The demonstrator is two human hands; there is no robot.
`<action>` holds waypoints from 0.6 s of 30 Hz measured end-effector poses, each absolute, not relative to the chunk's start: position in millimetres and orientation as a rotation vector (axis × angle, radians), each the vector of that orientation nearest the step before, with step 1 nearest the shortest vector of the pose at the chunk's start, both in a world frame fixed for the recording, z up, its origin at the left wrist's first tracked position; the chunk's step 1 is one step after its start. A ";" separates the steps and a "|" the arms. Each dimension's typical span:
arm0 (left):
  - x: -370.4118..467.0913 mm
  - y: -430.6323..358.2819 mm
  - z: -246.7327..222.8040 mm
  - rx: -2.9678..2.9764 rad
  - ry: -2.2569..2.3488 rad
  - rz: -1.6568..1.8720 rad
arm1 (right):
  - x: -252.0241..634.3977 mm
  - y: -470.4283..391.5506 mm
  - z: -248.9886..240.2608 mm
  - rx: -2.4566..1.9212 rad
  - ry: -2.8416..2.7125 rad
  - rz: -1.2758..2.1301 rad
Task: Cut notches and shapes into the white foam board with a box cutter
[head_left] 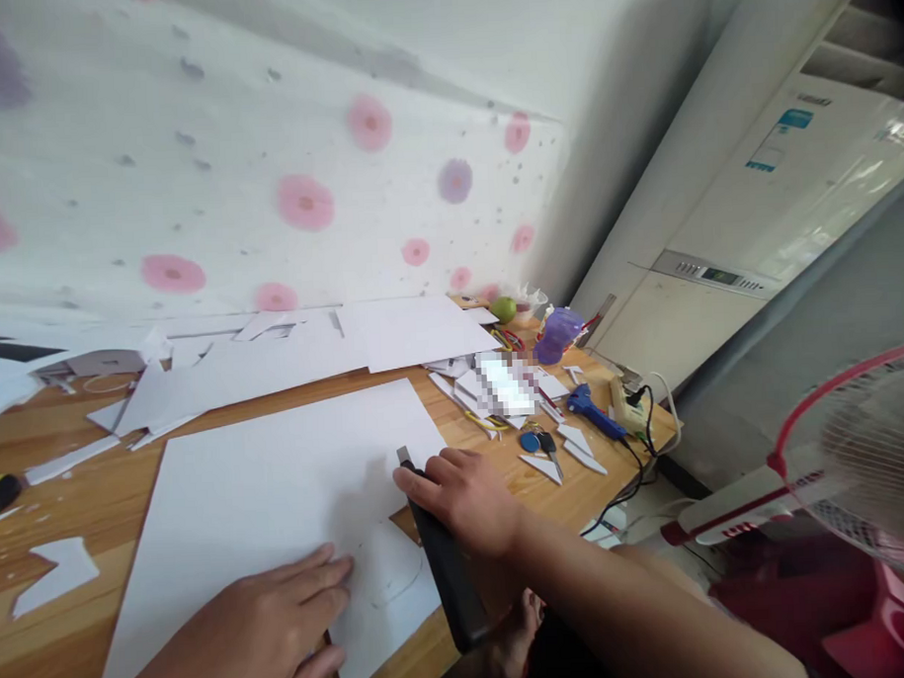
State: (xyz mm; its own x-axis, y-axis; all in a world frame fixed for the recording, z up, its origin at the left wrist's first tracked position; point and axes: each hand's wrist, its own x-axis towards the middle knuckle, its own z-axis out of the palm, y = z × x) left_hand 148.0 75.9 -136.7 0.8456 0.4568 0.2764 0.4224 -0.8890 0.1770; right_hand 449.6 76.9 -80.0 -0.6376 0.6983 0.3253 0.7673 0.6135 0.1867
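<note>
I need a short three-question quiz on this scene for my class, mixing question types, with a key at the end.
1. Which hand holds the black tool?

2. True or false: the left hand rests on the white sheet.

3. Which of these lies just right of the keys in the picture?
A) the left hand
B) the glue gun
C) the white sheet

Key:
1. The right hand.
2. True.
3. B.
</note>
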 end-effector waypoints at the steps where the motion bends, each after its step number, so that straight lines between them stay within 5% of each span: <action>1: 147.5 76.9 -136.4 2.903 0.697 0.470 | 449.1 77.5 -82.6 -1.187 -2.606 -0.444; 10: 162.1 62.5 -75.7 2.893 0.694 0.255 | 429.3 34.3 -90.4 -1.298 -1.792 0.723; 18: 166.0 58.4 -74.1 2.820 0.696 0.211 | 418.8 23.4 -89.4 -1.295 -1.774 0.672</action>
